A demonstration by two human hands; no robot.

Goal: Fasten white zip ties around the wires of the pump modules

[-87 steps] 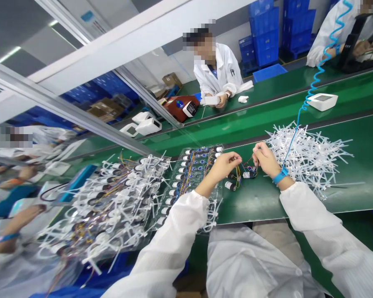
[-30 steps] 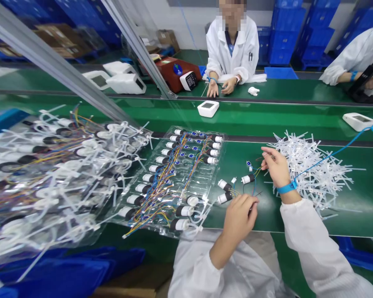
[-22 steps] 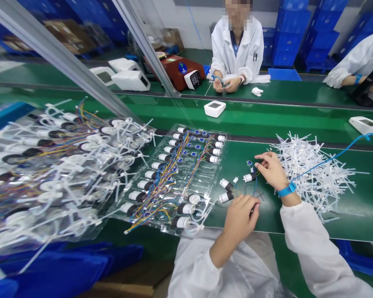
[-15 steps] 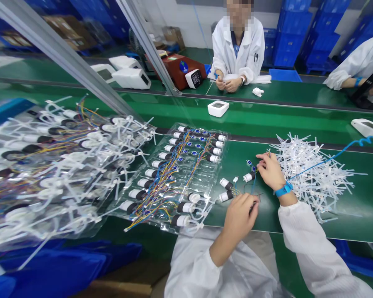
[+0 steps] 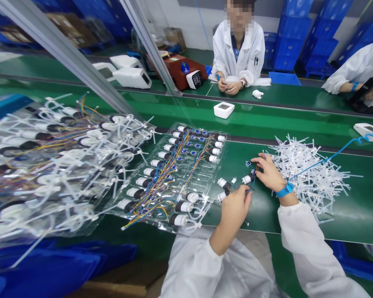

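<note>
My left hand [image 5: 235,208] is closed with thumb and forefinger pinched on thin dark wires, just in front of a small white-and-black cylindrical motor [image 5: 248,178]. On the far side of that motor is my right hand [image 5: 269,171], wearing a blue wrist strap [image 5: 285,190]. Its fingers are bent around thin wires beside the motor; the exact grip is partly hidden. A small blue circuit board [image 5: 248,163] lies by its fingertips. Two more motors lie left of my left hand, one [image 5: 224,183] behind the other, with a small white connector [image 5: 234,180] close by.
A clear plastic tray [image 5: 202,176] holds rows of wired motors. Farther left, more trays carry motors with white zip ties [image 5: 90,165]. A heap of zip ties [image 5: 307,174] lies right. A white device [image 5: 224,110] sits on the green belt; a co-worker [image 5: 238,54] sits opposite.
My left hand has shifted slightly left with its wires. My right hand has moved a little left, its fingers closer to the small circuit board. The white device has travelled right along the belt.
</note>
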